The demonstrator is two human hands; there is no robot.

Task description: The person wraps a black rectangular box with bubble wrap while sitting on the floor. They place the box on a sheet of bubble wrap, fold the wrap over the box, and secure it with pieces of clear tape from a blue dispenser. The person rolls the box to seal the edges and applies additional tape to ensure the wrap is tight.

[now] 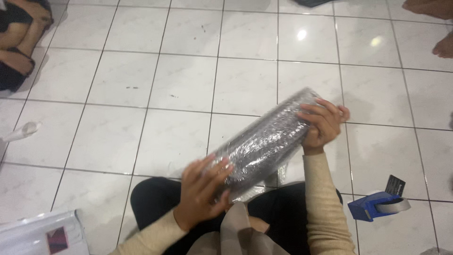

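The person sits on the white tiled floor [155, 80] with a long cylindrical bundle wrapped in clear bubble wrap [269, 139] held slantwise above the lap. The left hand [203, 191] is curled around the bundle's near end, fingers spread over the wrap; the right hand [323, 123] is closed over the far end. The wrap appears to cover the whole bundle, though a loose flap hangs beneath, so sealing looks unfinished. A blue tape dispenser with a grey roll [377, 205] rests on the floor to the right, untouched. At lower left lies a white plastic package with a small dark reddish label [45, 233].
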